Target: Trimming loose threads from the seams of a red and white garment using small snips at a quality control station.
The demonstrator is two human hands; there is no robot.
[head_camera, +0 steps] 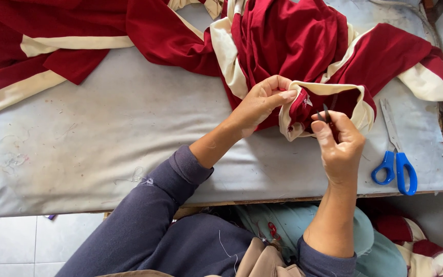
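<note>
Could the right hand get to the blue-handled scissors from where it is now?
Probably yes. The blue-handled scissors lie bare on the table just beside the right hand, nothing between them, though its fingers pinch a small dark tool.
</note>
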